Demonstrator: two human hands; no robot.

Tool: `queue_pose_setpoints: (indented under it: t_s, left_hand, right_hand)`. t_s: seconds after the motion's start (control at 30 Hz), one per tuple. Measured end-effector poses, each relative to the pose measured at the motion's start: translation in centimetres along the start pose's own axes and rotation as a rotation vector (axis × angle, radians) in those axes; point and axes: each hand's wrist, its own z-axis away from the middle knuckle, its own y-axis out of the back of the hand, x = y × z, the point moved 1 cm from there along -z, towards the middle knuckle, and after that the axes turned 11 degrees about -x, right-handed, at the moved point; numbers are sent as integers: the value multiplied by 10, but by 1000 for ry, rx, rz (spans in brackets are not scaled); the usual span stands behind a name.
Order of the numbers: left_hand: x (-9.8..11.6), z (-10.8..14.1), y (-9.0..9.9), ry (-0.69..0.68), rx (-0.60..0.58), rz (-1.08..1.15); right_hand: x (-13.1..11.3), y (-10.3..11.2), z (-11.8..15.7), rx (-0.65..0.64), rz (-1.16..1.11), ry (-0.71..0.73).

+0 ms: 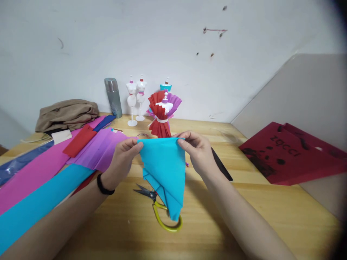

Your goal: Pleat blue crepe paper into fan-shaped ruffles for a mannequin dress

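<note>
Left hand [120, 159] and right hand [200, 151]: thumb and fingertips pinched closed on opposite top corners of turquoise sheet [166, 164]. Sheet hangs between and below them, long axis downward, narrowing; neither hand nearer. Lower folds overlap scissors [175, 228] in view; contact unclear. Red-ruffled dress form [160, 128] stands beyond top edge.
</note>
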Motion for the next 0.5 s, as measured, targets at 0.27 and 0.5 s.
queue_pose_setpoints:
  t_s: [0.27,0.5]
  left_hand:
    - [-18,-3,-9,48,-72,27]
    - [-19,2,-23,49,-160,-19]
  right_hand:
    - [-1,-2,-1,88,11,22]
    - [3,-1,-2,177,-37,-22]
